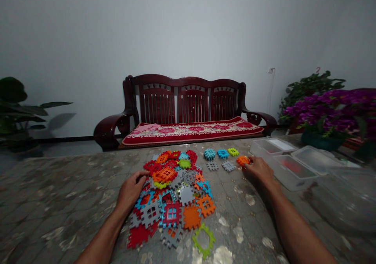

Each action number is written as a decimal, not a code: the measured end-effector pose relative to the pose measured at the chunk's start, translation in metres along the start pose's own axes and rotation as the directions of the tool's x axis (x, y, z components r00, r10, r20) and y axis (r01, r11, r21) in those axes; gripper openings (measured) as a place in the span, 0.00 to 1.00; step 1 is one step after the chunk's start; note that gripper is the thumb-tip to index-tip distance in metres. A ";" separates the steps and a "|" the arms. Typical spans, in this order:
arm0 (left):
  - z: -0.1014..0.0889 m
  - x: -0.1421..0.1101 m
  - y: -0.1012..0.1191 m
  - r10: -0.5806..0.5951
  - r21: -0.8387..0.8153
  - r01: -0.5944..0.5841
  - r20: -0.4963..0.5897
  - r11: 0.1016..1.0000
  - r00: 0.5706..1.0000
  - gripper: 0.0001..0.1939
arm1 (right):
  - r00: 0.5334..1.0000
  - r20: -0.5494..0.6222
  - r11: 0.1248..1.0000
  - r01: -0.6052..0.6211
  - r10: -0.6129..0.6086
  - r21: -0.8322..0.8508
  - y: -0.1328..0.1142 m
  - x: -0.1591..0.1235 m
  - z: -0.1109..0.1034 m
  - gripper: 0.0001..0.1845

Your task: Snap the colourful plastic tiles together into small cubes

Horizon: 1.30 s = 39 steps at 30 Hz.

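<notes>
A heap of interlocking plastic building tiles [192, 217] in red, orange, grey, blue and green lies in front of me. My left hand [131, 188] rests at the heap's left edge, thumb and forefinger slightly apart, fingertips against the red tiles [150, 166]. To the right, my right hand [260, 170] pinches an orange tile [243, 161] at table level. Beside it are a green tile [233, 152], blue tiles [222, 154], a stack of blue tiles [209, 154] and two grey tiles, one left [212, 165] and one right [228, 166].
Clear plastic boxes with lids [289, 172] stand on the right of the patterned table [73, 201]. Behind them is a pot of purple flowers [331, 111]. A dark red wooden bench [188, 99] with a patterned cover stands past the table's far edge. A plant [17, 111] is at left.
</notes>
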<state>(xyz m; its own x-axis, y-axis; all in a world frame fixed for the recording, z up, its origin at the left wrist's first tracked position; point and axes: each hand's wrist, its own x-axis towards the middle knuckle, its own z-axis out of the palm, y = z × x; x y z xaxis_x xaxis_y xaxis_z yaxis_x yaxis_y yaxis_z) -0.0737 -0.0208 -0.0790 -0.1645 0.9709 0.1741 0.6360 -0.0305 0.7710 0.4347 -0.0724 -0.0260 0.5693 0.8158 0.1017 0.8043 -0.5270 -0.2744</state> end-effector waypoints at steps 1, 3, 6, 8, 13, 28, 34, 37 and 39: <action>0.001 0.000 -0.001 -0.001 0.000 0.001 0.001 1.000 1.000 0.18 | 1.000 -0.009 1.000 0.007 -0.007 -0.002 0.001 0.000 0.001 0.28; 0.001 0.001 -0.003 0.004 0.001 -0.004 0.002 1.000 1.000 0.18 | 0.998 -0.048 1.000 0.030 -0.029 0.006 0.002 0.000 0.004 0.28; 0.002 0.002 -0.005 0.016 0.000 -0.016 -0.003 1.000 1.000 0.18 | 0.976 -0.154 0.986 0.161 -0.153 0.044 -0.003 -0.004 0.015 0.24; 0.002 0.001 -0.004 0.017 0.004 -0.016 -0.010 1.000 1.000 0.17 | 0.926 -0.199 0.937 0.340 -0.320 0.077 -0.014 -0.009 0.026 0.21; 0.000 -0.001 0.001 0.012 0.023 -0.011 -0.013 1.000 1.000 0.16 | 0.730 -0.159 0.722 0.682 -0.664 0.118 -0.055 -0.031 0.050 0.20; 0.003 -0.003 0.004 0.015 0.037 -0.014 -0.010 0.999 1.000 0.16 | 0.621 -0.091 0.619 0.784 -0.778 0.048 -0.071 -0.056 0.068 0.20; 0.002 -0.003 0.007 0.018 0.040 -0.018 -0.005 0.999 1.000 0.15 | 0.623 -0.174 0.608 0.782 -0.762 0.140 -0.080 -0.067 0.060 0.18; 0.001 -0.004 0.010 0.011 0.046 -0.011 -0.008 0.999 1.000 0.15 | 0.668 -0.243 0.628 0.744 -0.703 0.227 -0.105 -0.081 0.054 0.18; 0.000 -0.006 0.013 0.007 0.043 -0.007 -0.006 0.999 1.000 0.15 | 0.686 -0.227 0.635 0.727 -0.692 0.260 -0.127 -0.092 0.048 0.18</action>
<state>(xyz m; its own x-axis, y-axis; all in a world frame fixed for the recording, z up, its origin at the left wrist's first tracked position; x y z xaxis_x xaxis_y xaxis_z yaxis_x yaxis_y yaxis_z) -0.0648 -0.0267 -0.0704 -0.1648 0.9692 0.1831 0.6688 -0.0266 0.7429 0.2723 -0.0689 -0.0463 -0.1275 0.8701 0.4762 0.8805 0.3203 -0.3495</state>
